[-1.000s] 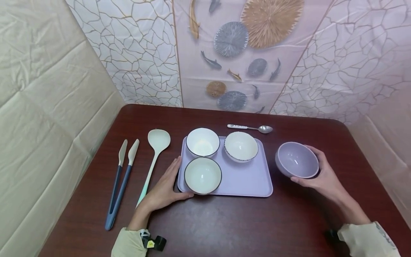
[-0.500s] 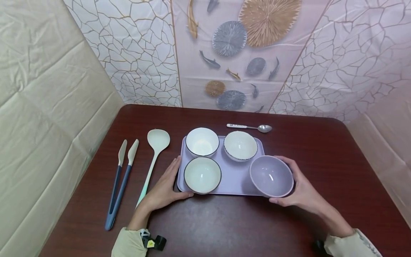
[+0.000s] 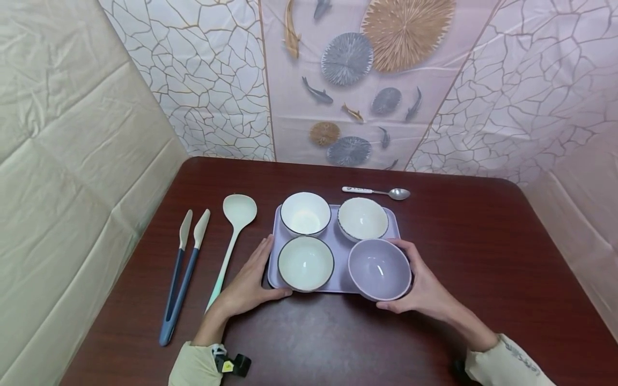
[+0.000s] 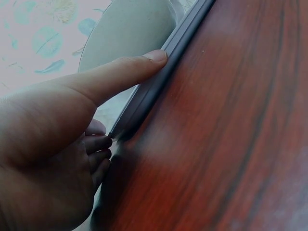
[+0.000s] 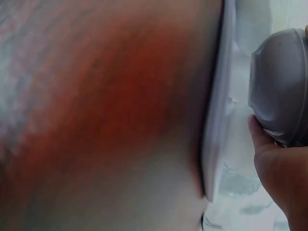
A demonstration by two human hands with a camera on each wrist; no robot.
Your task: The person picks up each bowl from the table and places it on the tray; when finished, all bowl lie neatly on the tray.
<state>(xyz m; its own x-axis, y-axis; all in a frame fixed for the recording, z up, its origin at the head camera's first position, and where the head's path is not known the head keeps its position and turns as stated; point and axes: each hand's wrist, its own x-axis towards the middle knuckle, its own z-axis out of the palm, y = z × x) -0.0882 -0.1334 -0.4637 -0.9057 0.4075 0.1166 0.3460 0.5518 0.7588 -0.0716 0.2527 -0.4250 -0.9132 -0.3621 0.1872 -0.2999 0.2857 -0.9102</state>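
Note:
My right hand grips a purple bowl by its right side, fingers behind and thumb in front. In the right wrist view the bowl hangs just above the tray. My left hand rests against the near left corner of the lilac tray, fingers straight along its left side. Its thumb touches the front rim. On the tray stand a white bowl at back left, a dark-rimmed bowl at front left and a speckle-rimmed bowl at back right.
Left of the tray lie a pale ladle with a green handle and blue-handled tongs. A spoon with a white handle lies behind the tray. All stand on a dark red-brown table, with patterned cloth behind.
My right hand has carried the purple bowl leftward from beside the tray to over its front right part. The left hand and the other bowls have kept their places.

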